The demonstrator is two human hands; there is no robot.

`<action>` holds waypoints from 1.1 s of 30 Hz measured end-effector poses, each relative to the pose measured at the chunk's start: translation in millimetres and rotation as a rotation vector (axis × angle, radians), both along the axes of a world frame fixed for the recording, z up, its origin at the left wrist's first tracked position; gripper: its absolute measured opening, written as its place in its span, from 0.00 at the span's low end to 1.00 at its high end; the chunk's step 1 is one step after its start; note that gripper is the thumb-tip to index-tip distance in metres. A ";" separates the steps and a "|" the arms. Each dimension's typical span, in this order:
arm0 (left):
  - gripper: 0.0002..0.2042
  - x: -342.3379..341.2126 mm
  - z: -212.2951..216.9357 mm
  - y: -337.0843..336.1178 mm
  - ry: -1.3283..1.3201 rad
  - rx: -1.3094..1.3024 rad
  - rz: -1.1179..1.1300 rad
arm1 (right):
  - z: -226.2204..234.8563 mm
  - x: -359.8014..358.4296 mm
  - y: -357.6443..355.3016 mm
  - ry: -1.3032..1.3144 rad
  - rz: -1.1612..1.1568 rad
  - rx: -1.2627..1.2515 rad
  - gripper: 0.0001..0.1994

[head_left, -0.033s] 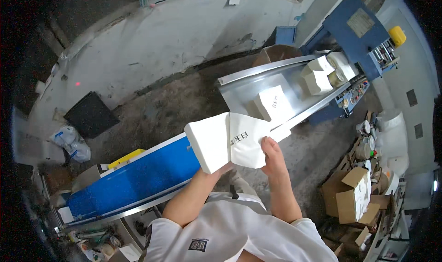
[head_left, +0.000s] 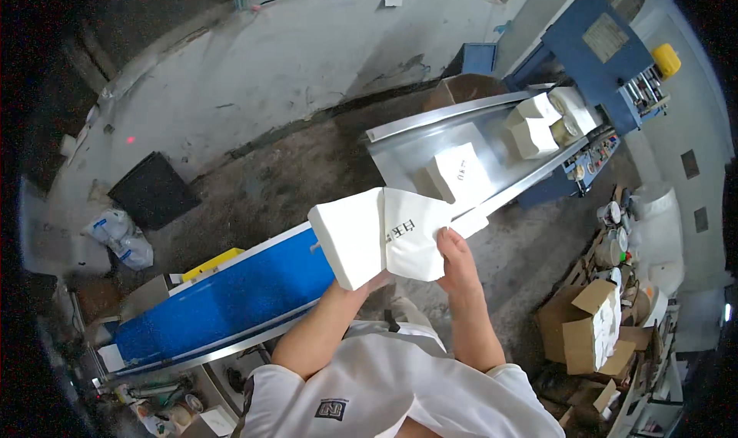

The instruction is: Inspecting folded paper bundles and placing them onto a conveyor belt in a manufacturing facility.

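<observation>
Two white block-shaped paper packs (head_left: 413,238) are held up side by side in front of me, a narrow seam between them. The left one has a plain face; the right one bears dark printing and has a creased wrapper. My right hand (head_left: 458,263) grips the right pack at its right edge, thumb on the near face. My left hand (head_left: 372,283) supports the packs from underneath, its fingers mostly hidden behind them. Just beyond, another printed white pack (head_left: 460,173) lies on the metal chute (head_left: 415,134).
More white packs (head_left: 533,138) sit at the chute's upper end, beside a blue machine (head_left: 588,38). A blue conveyor belt (head_left: 231,303) runs to my left. An open cardboard box (head_left: 576,342) with white contents stands on the right. A plastic bag (head_left: 123,238) lies at far left.
</observation>
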State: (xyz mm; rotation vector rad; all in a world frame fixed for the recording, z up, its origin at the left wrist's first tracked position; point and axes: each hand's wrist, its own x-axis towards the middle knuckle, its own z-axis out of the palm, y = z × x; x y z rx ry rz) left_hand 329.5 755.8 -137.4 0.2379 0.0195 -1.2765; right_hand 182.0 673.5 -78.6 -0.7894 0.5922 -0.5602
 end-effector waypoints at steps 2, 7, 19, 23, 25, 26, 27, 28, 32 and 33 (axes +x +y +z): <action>0.28 5.1 7.4 -4.1 0.015 0.006 0.003 | -2.3 3.9 -9.3 0.017 0.031 0.015 0.17; 0.28 11.9 20.5 -15.1 0.058 0.030 0.073 | -7.8 11.8 -26.1 -0.034 0.092 0.100 0.20; 0.28 14.9 3.9 -50.9 -0.120 0.219 0.066 | -31.6 4.6 -81.1 -0.086 0.137 0.298 0.18; 0.27 13.0 3.1 -59.7 -0.136 0.273 0.073 | -37.7 1.8 -100.4 -0.082 0.131 0.321 0.18; 0.27 11.7 2.1 -62.9 -0.139 0.297 0.076 | -38.3 1.1 -108.4 -0.084 0.123 0.329 0.18; 0.27 10.7 1.0 -64.9 -0.138 0.306 0.075 | -38.8 0.3 -112.1 -0.081 0.106 0.321 0.18; 0.27 9.7 0.0 -66.9 -0.137 0.314 0.074 | -39.7 -0.3 -115.7 -0.081 0.108 0.330 0.18; 0.27 8.6 0.4 -68.4 -0.136 0.321 0.074 | -39.4 -0.7 -119.0 -0.088 0.110 0.322 0.18; 0.26 5.2 1.2 -75.1 -0.129 0.332 0.071 | -37.9 -1.6 -125.9 -0.083 0.101 0.288 0.18; 0.26 4.7 1.3 -76.8 -0.126 0.332 0.070 | -36.0 -2.1 -126.9 -0.082 0.103 0.288 0.18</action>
